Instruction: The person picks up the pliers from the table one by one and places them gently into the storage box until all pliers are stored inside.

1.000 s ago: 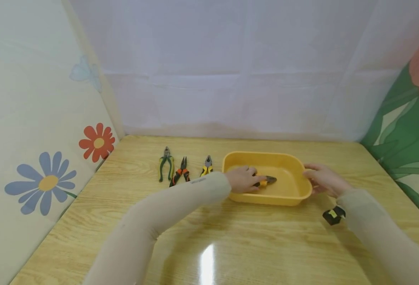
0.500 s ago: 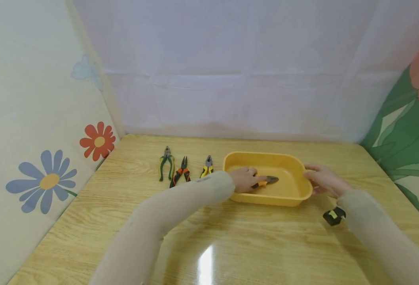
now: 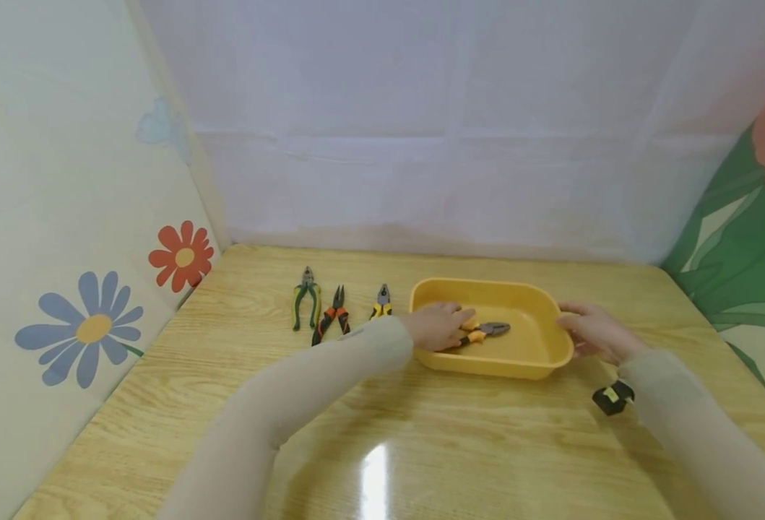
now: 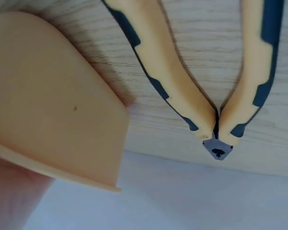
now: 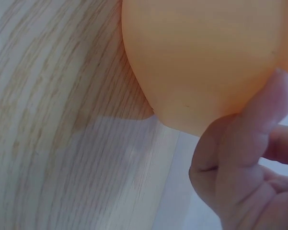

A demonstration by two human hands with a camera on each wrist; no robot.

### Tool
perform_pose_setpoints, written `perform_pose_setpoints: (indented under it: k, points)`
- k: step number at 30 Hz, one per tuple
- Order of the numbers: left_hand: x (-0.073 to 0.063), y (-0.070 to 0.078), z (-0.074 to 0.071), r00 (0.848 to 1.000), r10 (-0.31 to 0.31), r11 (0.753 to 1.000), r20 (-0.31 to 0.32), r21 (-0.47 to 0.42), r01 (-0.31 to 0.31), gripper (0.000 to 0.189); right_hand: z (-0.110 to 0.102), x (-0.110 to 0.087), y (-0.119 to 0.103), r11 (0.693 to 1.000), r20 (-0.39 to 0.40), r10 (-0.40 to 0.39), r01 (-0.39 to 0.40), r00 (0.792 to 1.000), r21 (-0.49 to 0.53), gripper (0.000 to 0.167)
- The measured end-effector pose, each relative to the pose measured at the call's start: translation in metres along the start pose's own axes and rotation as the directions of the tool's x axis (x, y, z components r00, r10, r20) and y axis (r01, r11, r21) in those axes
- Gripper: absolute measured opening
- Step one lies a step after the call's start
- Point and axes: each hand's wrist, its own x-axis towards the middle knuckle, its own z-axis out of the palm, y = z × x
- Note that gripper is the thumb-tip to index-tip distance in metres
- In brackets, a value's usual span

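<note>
A yellow plastic tray [image 3: 486, 367] stands on the table, with orange-and-black-handled pliers [image 3: 495, 328] lying inside, their grey jaws to the right. My left hand [image 3: 437, 326] is reaching over the tray's left side, its fingers loosely spread above the handle ends. In the left wrist view it shows only partly, behind the tray's rim. My right hand [image 3: 593, 332] holds the tray's right end, digits at the rim and the outer wall [image 5: 196, 62]. Just left of the tray lie yellow-and-black pliers [image 3: 383, 300], their handles partly hidden by my left sleeve.
Green-handled pliers [image 3: 307, 297] and red-and-black needle-nose pliers [image 3: 334, 314] lie farther left on the wooden table [image 3: 486, 448]. A small black block with a yellow patch [image 3: 612, 397] is beside my right sleeve. A white cloth wall [image 3: 356, 195] borders the back.
My left hand has drawn back slightly to the left and its fingers have come off the pliers' handles, which now show more. My right hand has stayed at the tray's end.
</note>
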Motion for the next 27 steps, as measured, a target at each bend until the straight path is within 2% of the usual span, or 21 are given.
perform_pose_setpoints:
  k: [5,8,11,17,24,27]
  points:
    - [-0.027,0.004,-0.012,0.995,-0.001,0.998,-0.101,-0.058,-0.005,0.060,0.000,0.003,0.004,1.000,0.000,-0.005,0.005,1.000,0.005,0.058]
    - [-0.043,0.007,-0.022,0.992,-0.017,0.995,-0.123,-0.100,0.005,0.060,0.000,0.005,0.005,1.000,0.001,-0.004,0.004,1.000,-0.002,0.058]
    - [-0.054,0.006,-0.026,0.991,-0.021,0.995,-0.135,-0.101,0.008,0.061,0.001,0.005,0.004,1.000,0.005,-0.008,0.008,1.000,0.001,0.058]
    - [-0.066,0.003,-0.025,0.981,-0.034,0.996,-0.193,-0.090,0.017,0.062,0.002,0.006,0.004,1.000,0.008,-0.009,0.009,1.000,0.003,0.058]
    - [-0.075,-0.003,-0.019,0.968,-0.037,0.999,-0.246,-0.018,0.033,0.063,0.001,0.010,0.008,1.000,0.009,-0.009,0.009,1.000,0.002,0.058]
    - [-0.080,-0.004,-0.017,0.963,-0.055,0.998,-0.263,-0.026,0.050,0.064,0.000,0.011,0.009,1.000,0.011,-0.016,0.016,1.000,0.000,0.058]
